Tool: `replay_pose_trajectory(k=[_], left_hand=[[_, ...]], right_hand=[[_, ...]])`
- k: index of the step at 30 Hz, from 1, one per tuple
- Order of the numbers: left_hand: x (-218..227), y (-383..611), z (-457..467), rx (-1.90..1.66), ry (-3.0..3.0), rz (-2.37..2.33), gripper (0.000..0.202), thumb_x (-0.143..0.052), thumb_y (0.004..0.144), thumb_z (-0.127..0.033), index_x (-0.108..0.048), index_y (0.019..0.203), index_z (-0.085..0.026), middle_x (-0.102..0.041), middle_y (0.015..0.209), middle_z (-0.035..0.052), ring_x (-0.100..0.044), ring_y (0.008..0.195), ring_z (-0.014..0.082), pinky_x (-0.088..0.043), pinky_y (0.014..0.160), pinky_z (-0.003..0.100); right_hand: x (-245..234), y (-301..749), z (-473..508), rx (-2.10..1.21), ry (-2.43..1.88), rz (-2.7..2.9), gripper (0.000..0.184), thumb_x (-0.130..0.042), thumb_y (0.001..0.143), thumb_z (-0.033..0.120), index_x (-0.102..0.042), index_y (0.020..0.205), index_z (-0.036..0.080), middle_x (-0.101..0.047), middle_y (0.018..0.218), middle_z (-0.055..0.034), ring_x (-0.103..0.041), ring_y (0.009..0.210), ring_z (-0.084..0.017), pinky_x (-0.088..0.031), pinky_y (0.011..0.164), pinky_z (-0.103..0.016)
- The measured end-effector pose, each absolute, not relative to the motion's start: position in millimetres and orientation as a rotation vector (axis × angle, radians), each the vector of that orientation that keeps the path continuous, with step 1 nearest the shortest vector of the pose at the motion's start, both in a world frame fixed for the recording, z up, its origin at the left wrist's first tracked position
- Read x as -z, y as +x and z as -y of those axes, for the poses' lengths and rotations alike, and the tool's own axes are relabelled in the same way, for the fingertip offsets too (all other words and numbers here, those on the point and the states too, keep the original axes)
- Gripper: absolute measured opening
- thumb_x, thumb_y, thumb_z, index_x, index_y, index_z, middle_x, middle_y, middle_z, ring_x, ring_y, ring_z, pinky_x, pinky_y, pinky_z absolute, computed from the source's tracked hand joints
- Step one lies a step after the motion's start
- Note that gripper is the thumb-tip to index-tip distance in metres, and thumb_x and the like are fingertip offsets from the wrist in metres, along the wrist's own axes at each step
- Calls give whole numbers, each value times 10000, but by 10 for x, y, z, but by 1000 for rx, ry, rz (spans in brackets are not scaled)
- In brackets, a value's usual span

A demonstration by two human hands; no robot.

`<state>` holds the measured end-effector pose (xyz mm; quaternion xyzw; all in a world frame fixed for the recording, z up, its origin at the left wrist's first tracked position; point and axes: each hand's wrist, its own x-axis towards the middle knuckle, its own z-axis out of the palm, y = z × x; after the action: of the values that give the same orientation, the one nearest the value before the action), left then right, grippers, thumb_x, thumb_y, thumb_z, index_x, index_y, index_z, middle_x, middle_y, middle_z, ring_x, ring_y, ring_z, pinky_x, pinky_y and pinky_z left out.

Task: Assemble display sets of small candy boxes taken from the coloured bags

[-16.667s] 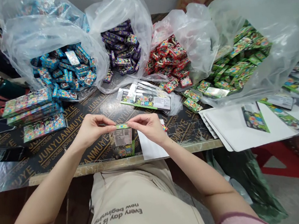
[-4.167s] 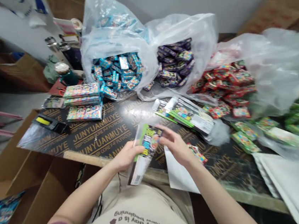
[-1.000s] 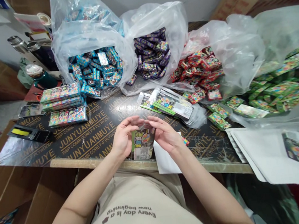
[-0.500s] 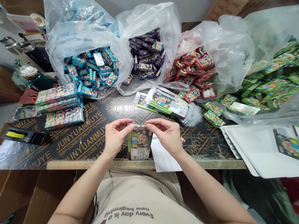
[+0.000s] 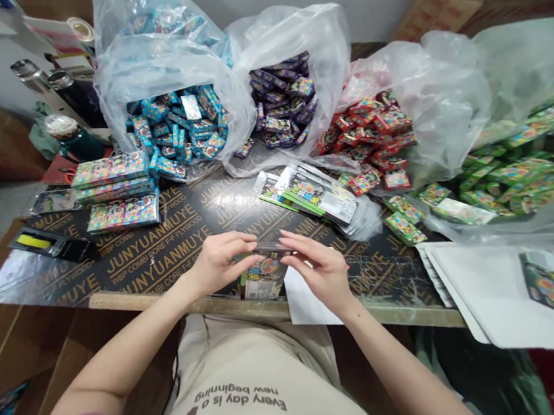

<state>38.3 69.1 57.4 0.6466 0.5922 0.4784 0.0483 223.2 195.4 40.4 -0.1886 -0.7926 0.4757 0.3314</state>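
Observation:
My left hand [image 5: 220,261] and my right hand [image 5: 317,266] meet over a clear sleeve holding a green printed packet [image 5: 263,273], which stands at the near edge of the black plywood board [image 5: 162,246]. Both hands pinch the sleeve's top edge, fingers pressed together. A white sheet [image 5: 306,297] lies under my right hand. A stack of the same green packets in sleeves [image 5: 312,194] lies just beyond my hands.
Clear bags at the back hold small boxes: blue [image 5: 174,129], purple [image 5: 284,108], red [image 5: 365,125], green [image 5: 524,158]. Finished multicolour packs [image 5: 114,191] are stacked at the left beside a black tool [image 5: 46,243]. White sheets [image 5: 509,295] lie at the right, cardboard boxes at the lower left.
My hands have lowered and pressed together on the sleeve's top edge, folding it flat; half a second ago they held the top apart. The view has shifted slightly.

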Motion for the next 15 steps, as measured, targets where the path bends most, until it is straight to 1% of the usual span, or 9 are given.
replay_pose_trajectory(k=[2, 4, 5, 7, 10, 12, 13, 15], left_hand=[[-511, 386, -701, -1443, 2058, -1819, 94, -627, 865, -209, -698, 897, -156, -750, 906, 93, -715, 817, 155, -572, 726, 244], [-466, 357, -738, -1479, 2016, -1841, 150, -593, 890, -205, -703, 984, -168, -745, 902, 81, -709, 808, 145, -573, 719, 243], [-452, 319, -762, -1523, 1949, -1865, 163, -599, 887, -212, -710, 1001, -177, -743, 894, 73, -705, 793, 141, -572, 711, 243], [-430, 188, -803, -1645, 1763, -1939, 136, -639, 860, -219, -739, 948, -193, -742, 871, 60, -697, 761, 135, -566, 698, 246], [-348, -119, -774, -1825, 1397, -2067, 64, -709, 788, -212, -762, 819, -194, -741, 820, 51, -688, 742, 146, -556, 707, 271], [-223, -333, -646, -1873, 1007, -2181, 50, -750, 724, -222, -758, 751, -181, -736, 782, 48, -681, 733, 160, -553, 717, 291], [-141, -423, -547, -1872, 784, -2239, 72, -761, 700, -234, -752, 732, -170, -733, 769, 48, -678, 729, 168, -553, 724, 303], [37, -544, -297, -1848, 407, -2336, 147, -754, 695, -275, -745, 766, -147, -735, 779, 52, -677, 729, 184, -554, 757, 336]], right_hand=[[-354, 2216, -1936, -1101, -438, 2075, 293, -680, 805, 138, -736, 1055, 279, -750, 1047, -34, -719, 933, -202, -599, 826, -335], [-332, 2114, -1949, -1041, -419, 2066, 286, -679, 804, 127, -742, 1035, 283, -763, 982, -19, -729, 882, -198, -594, 845, -339], [-327, 2024, -1969, -1048, -419, 2053, 264, -677, 808, 136, -747, 1017, 282, -765, 967, -15, -731, 871, -199, -595, 837, -337], [-318, 1758, -2032, -1091, -421, 2015, 211, -667, 823, 172, -753, 986, 274, -765, 961, -15, -729, 880, -205, -588, 850, -349], [-247, 1163, -2169, -1217, -359, 2049, 169, -624, 861, 249, -753, 970, 251, -760, 983, -31, -720, 916, -214, -567, 881, -376], [-135, 676, -2273, -1315, -236, 2212, 195, -590, 882, 301, -750, 970, 235, -753, 1010, -52, -706, 968, -225, -555, 891, -389], [-62, 419, -2321, -1325, -174, 2314, 215, -586, 884, 324, -745, 993, 229, -741, 1058, -66, -684, 1036, -238, -539, 919, -404], [96, -98, -2394, -1233, -146, 2462, 322, -616, 860, 354, -687, 1147, 227, -666, 1235, -97, -574, 1225, -269, -472, 1013, -454]])
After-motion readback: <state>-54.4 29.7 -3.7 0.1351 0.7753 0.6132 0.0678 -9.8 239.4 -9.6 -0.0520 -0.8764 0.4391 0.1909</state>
